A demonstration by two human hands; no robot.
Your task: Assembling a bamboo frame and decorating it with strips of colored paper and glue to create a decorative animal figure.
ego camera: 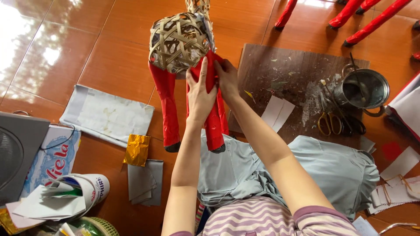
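Both hands are working on the woven bamboo figure [179,41]: the left hand [200,94] is pressing flat, fingers spread, on a red paper-wrapped leg [215,118], while the right hand [226,76] is pinching the red paper (near the board's [284,83] left edge), above the tiled floor [109,52].

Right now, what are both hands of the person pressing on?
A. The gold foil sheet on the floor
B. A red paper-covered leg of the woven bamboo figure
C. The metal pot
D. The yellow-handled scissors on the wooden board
B: the left hand and right hand both lie on a red leg below the woven bamboo body, while the scissors, gold foil and metal pot lie untouched.
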